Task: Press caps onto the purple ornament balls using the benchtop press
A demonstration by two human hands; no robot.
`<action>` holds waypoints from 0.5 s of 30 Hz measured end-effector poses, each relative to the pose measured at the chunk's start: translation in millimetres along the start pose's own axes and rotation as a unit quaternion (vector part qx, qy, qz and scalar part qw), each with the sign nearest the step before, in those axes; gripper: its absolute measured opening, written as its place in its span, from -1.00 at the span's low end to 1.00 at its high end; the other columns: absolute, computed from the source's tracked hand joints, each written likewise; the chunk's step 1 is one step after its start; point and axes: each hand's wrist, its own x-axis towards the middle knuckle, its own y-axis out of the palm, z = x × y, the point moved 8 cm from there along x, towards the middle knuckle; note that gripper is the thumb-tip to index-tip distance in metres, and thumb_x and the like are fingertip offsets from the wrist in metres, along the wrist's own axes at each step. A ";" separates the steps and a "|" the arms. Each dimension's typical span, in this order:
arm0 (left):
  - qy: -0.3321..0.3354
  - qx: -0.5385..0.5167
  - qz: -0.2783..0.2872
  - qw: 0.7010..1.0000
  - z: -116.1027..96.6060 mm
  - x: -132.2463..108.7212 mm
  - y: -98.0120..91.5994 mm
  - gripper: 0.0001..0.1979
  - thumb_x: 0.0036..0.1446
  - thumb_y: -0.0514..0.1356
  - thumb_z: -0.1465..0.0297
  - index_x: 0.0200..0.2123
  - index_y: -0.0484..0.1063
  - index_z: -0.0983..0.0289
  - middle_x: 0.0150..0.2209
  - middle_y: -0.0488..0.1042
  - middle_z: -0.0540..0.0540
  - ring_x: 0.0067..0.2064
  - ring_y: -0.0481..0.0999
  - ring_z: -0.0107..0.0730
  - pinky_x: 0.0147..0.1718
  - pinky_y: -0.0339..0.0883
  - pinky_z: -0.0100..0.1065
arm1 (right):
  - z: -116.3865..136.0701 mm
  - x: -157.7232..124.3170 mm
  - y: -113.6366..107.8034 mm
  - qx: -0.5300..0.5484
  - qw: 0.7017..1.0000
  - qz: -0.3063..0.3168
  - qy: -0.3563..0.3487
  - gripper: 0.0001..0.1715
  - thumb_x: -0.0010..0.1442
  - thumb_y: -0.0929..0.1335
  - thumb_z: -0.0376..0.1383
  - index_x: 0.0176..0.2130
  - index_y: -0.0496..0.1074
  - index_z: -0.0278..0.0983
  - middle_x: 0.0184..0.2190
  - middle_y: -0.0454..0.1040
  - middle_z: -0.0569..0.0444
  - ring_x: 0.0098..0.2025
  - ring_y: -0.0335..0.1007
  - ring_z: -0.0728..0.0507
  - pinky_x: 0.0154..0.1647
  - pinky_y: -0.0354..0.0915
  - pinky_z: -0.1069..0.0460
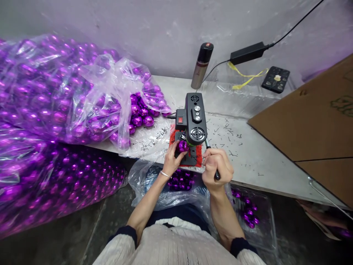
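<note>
A small black drill press (196, 117) stands on a red mat (199, 162) near the table's front edge. Between the thumb and fingers of my left hand (171, 162) is a shiny purple ball (182, 146), held low at the front of the machine, beneath its head. My right hand (217, 167) is wrapped round the black lever handle (217, 175) on the machine's right side. More purple balls (180, 180) lie in clear plastic across my lap, below the table edge.
Large clear bags of purple balls (55, 95) fill the left side. A spray can (202, 65), a power adapter (247, 53) and a phone (275, 79) are behind. A cardboard box (311, 125) stands right; a clear bin (261, 217) with balls sits below. Black shavings litter the table (248, 158).
</note>
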 end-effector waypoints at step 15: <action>0.089 0.026 0.027 0.995 4.0 -1.6 14.3 -0.34 0.19 0.34 0.08 0.28 0.34 0.20 0.19 0.51 0.28 0.25 0.49 -0.01 0.28 0.32 0.09 | -5.8 -14.6 1.8 -0.004 1.000 -0.002 0.006 -0.73 0.34 0.24 -0.39 -0.41 0.33 -0.22 -0.41 0.45 0.08 -0.37 0.40 -0.05 -0.39 0.30 0.02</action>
